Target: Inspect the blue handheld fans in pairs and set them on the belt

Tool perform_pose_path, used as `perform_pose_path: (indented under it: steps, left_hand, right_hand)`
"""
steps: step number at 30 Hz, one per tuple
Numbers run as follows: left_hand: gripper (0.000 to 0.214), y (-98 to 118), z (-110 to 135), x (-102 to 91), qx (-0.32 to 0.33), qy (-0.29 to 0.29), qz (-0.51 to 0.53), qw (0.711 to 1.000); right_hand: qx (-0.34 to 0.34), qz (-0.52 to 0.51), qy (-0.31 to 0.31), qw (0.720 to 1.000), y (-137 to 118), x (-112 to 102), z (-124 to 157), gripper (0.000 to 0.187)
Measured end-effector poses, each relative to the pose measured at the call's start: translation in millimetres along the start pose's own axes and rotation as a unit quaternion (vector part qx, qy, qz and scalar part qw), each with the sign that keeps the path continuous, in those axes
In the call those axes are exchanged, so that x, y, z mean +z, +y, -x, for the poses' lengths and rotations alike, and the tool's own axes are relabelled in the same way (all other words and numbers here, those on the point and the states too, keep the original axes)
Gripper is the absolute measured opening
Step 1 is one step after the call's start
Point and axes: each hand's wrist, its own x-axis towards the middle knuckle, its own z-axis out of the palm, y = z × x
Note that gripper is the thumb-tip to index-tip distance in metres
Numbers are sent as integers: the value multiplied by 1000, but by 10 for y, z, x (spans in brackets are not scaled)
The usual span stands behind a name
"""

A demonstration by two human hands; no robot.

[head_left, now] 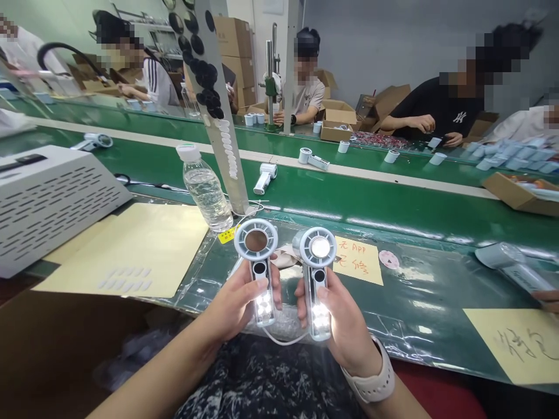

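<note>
My left hand [239,299] is wrapped round the handle of a light-blue handheld fan [256,240], its thumb on the front below a black round button. In my right hand [345,314] is a second handheld fan [321,247], gripped the same way. Both fans stand nearly upright side by side above my lap, round heads up, with bright light on the lower handles. The left fan's centre disc looks brownish; the right one's shines white. A thin white cord [286,342] loops between their lower ends. The backs of both fans are hidden.
A water bottle [204,189] stands by a metal post [225,134]. Left are a grey slotted box [61,198] and yellow paper [157,244]. More fans [265,177] lie on the green conveyor [375,186]. Another person's hand touches a fan [510,265] at right. Co-workers sit opposite.
</note>
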Motion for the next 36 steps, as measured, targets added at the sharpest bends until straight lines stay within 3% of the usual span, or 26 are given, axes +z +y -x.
perform_pose_path:
  steps: [4, 9, 11, 13, 15, 17, 19, 22, 24, 27, 29, 33, 35, 36]
  left_hand:
    - [27, 3, 13, -41, 4, -21, -14, 1000]
    - [31, -52, 8, -89, -4, 12, -35, 999]
    - [54, -127, 4, -95, -29, 13, 17, 999]
    - [73, -210, 7, -89, -57, -29, 122, 990]
    - [71, -255, 22, -71, -79, -78, 217, 970]
    - [64, -231, 47, -56, -91, -83, 256, 959]
    - [60, -154, 72, -61, -90, -54, 248, 963]
    - [62, -48, 110, -108, -87, -30, 220, 971]
    - [66, -32, 139, -132, -95, -24, 214, 972]
    - [72, -75, 177, -115, -107, -31, 235, 966]
    - [74, -111, 193, -80, -116, -45, 251, 960]
    - [78, -165, 207, -12, -165, -66, 296, 938]
    - [81, -200, 214, 20, -195, -74, 309, 928]
    - [82, -222, 218, 37, -209, -81, 310, 924]
  right_hand:
    - [-6, 9, -8, 1000, -34, 4, -2, 28]
    - [2, 19, 10, 1000, -10, 6, -31, 33]
    - [-5, 6, 9, 1000, 52, 49, -31, 38]
    - [-15, 9, -3, 1000, 112, 121, -22, 45]
    - [-30, 74, -19, 997, 122, 195, -22, 50]
    - [-37, 215, -42, 975, 42, 229, -58, 52]
    - [-48, 396, -51, 916, -124, 196, -157, 45]
    - [-106, 560, 19, 821, -383, 40, -447, 38]
    - [-154, 585, 72, 793, -437, -83, -703, 27]
    - [-179, 605, 65, 773, -326, -216, -1026, 12]
    - [-181, 613, 40, 768, -259, -253, -1114, 12]
    - [-209, 602, 20, 771, -460, -165, -949, 19]
    - [-238, 578, -40, 779, -655, -41, -787, 16]
    - [-255, 561, -98, 781, -738, 29, -712, 14]
